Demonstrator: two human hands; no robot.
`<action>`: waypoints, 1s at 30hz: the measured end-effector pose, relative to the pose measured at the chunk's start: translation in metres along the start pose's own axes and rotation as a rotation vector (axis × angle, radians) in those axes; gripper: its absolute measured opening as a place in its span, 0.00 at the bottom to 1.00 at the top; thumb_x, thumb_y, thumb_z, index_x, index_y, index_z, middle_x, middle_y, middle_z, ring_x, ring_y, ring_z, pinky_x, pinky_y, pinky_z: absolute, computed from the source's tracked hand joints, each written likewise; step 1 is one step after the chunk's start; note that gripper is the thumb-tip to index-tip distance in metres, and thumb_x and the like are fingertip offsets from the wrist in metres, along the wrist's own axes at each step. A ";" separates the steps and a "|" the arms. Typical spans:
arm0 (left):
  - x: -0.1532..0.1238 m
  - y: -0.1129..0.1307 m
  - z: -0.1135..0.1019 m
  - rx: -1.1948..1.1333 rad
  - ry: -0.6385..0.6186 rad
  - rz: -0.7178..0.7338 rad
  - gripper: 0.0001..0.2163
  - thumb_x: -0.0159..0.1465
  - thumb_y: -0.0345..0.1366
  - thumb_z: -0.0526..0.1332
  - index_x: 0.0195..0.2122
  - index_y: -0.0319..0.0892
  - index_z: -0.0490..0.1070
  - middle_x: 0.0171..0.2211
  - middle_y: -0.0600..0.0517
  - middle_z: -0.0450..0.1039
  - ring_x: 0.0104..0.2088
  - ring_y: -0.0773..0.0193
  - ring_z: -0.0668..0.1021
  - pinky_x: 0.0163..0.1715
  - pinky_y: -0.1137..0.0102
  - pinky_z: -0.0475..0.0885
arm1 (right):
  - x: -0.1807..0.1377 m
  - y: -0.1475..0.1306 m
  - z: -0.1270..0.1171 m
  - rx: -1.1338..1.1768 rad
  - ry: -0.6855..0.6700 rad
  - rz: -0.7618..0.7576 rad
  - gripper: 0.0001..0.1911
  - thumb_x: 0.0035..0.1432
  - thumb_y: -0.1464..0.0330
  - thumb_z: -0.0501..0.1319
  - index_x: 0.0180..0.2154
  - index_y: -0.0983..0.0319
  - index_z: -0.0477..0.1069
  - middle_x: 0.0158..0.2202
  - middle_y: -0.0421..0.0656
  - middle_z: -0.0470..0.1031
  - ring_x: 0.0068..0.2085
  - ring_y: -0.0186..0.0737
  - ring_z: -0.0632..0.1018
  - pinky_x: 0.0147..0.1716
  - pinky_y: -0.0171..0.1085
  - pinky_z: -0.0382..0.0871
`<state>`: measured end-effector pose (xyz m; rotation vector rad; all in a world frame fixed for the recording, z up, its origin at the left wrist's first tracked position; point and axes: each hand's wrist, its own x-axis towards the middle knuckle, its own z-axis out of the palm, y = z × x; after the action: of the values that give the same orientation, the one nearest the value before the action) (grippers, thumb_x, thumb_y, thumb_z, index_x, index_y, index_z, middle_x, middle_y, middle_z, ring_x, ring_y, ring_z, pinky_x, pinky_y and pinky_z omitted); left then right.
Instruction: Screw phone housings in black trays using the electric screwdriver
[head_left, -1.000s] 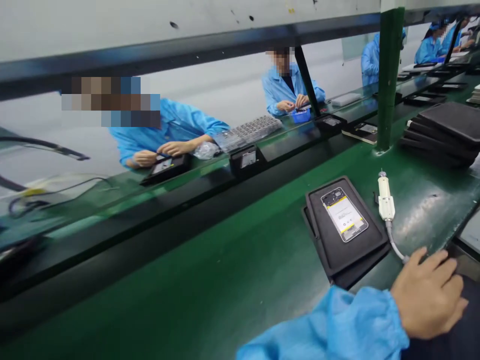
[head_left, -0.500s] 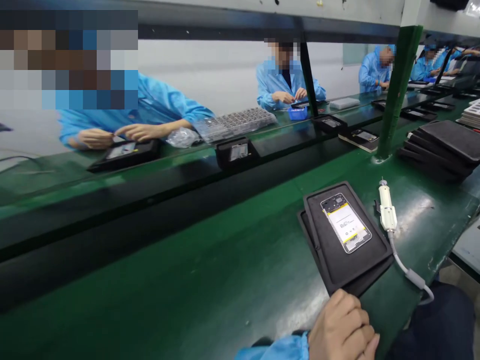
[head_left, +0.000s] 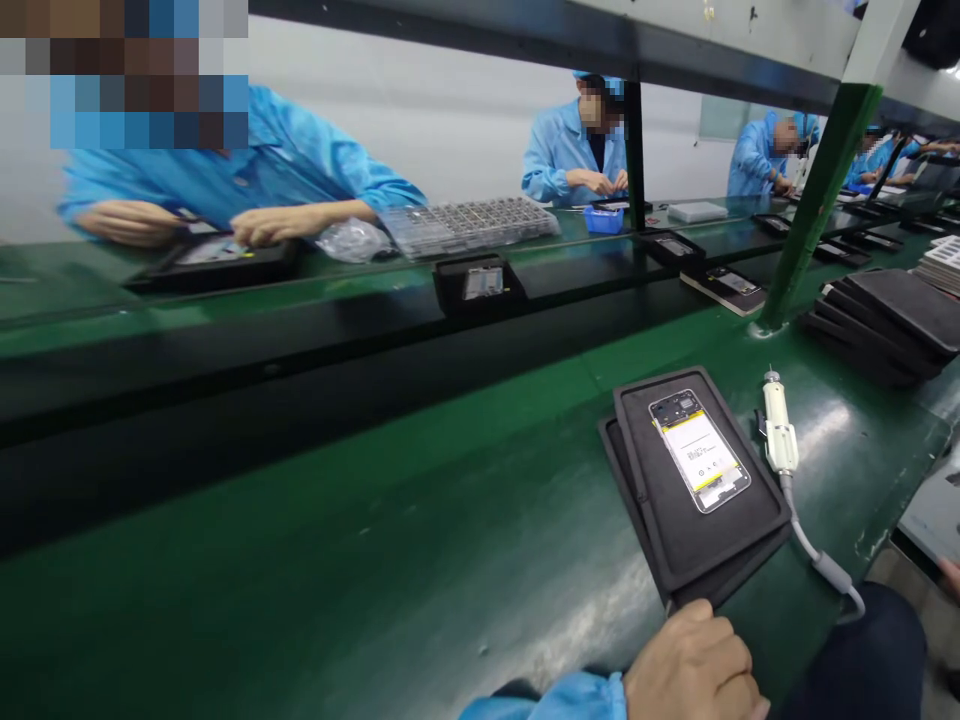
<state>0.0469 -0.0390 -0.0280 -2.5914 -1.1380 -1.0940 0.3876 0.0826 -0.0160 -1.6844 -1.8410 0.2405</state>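
Observation:
My left hand (head_left: 694,665) rests at the bench's near edge, its fingers curled in and its blue sleeve coming from the left. A thin pale tip shows by its knuckles; what the fingers hold, if anything, is hidden. Just beyond the hand lie two stacked black trays (head_left: 660,540), the upper one turned a little against the lower. In the upper tray sits an opened smartphone (head_left: 701,450), its white battery with yellow strips facing up. A white electric screwdriver (head_left: 780,430) lies right of the trays, its grey cable running toward the near edge. My right hand is not in view.
Stacked black trays (head_left: 885,320) stand at the right behind a green post (head_left: 817,200). Across the dark channel, co-workers in blue handle phones; a clear component tray (head_left: 480,225) and a blue box (head_left: 604,220) lie there. Some skin shows at the right edge; whose is unclear.
The view has shifted slightly, with the near things sitting a little lower and further right. My left hand stays curled by the trays. The co-worker at the left has moved their hands apart.

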 end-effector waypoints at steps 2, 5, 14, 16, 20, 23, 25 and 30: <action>-0.002 -0.001 0.003 -0.006 0.011 -0.003 0.12 0.63 0.37 0.62 0.24 0.41 0.65 0.22 0.56 0.66 0.23 0.69 0.63 0.25 0.66 0.51 | 0.009 -0.039 0.018 0.135 0.043 -0.045 0.17 0.56 0.45 0.57 0.31 0.48 0.73 0.28 0.41 0.77 0.29 0.51 0.79 0.30 0.49 0.76; -0.007 -0.003 0.009 -0.017 -0.031 0.010 0.12 0.64 0.40 0.62 0.25 0.41 0.67 0.24 0.57 0.68 0.23 0.69 0.64 0.26 0.66 0.52 | 0.014 -0.122 0.043 0.259 0.046 -0.299 0.08 0.61 0.56 0.59 0.34 0.50 0.73 0.30 0.40 0.77 0.30 0.47 0.78 0.32 0.46 0.75; -0.020 -0.010 0.047 0.114 -0.165 -0.031 0.22 0.59 0.45 0.67 0.17 0.41 0.59 0.14 0.60 0.60 0.16 0.71 0.55 0.21 0.70 0.55 | 0.019 -0.248 0.110 -0.254 -0.207 -0.631 0.27 0.58 0.52 0.63 0.49 0.65 0.69 0.52 0.57 0.69 0.49 0.61 0.72 0.44 0.54 0.70; -0.019 -0.010 0.050 0.112 -0.182 -0.017 0.22 0.58 0.46 0.68 0.17 0.41 0.58 0.14 0.60 0.60 0.16 0.71 0.54 0.20 0.70 0.55 | 0.021 -0.256 0.112 -0.381 -0.294 -0.650 0.25 0.59 0.53 0.63 0.47 0.66 0.70 0.48 0.56 0.71 0.46 0.59 0.73 0.43 0.52 0.70; -0.015 -0.008 0.046 0.124 -0.133 -0.017 0.21 0.56 0.45 0.69 0.18 0.41 0.60 0.15 0.60 0.62 0.17 0.70 0.55 0.21 0.70 0.54 | 0.028 -0.264 0.105 -0.407 -0.377 -0.701 0.20 0.64 0.63 0.55 0.51 0.71 0.69 0.44 0.57 0.74 0.43 0.56 0.75 0.40 0.45 0.70; -0.011 -0.006 0.038 0.105 -0.110 -0.014 0.20 0.57 0.42 0.69 0.18 0.41 0.59 0.16 0.59 0.62 0.19 0.69 0.58 0.23 0.69 0.54 | 0.048 -0.254 0.097 -0.146 -0.388 -0.560 0.21 0.63 0.64 0.50 0.51 0.70 0.70 0.31 0.50 0.76 0.32 0.49 0.76 0.30 0.40 0.67; -0.008 -0.005 0.031 0.074 -0.109 0.007 0.19 0.60 0.41 0.66 0.19 0.41 0.60 0.18 0.58 0.63 0.20 0.68 0.60 0.24 0.67 0.53 | 0.067 -0.240 0.094 0.188 -0.356 -0.346 0.20 0.59 0.61 0.52 0.42 0.66 0.75 0.24 0.45 0.73 0.26 0.43 0.73 0.26 0.37 0.63; -0.004 -0.004 0.021 0.036 -0.026 0.013 0.15 0.63 0.40 0.62 0.21 0.42 0.63 0.21 0.57 0.65 0.22 0.67 0.62 0.25 0.66 0.52 | 0.093 -0.209 0.097 0.909 -0.348 0.183 0.16 0.42 0.57 0.63 0.24 0.64 0.73 0.22 0.42 0.71 0.24 0.38 0.70 0.24 0.33 0.62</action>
<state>0.0548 -0.0311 -0.0467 -2.5900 -1.1339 -1.0304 0.1605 0.1617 0.0472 -1.1782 -1.4234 1.2940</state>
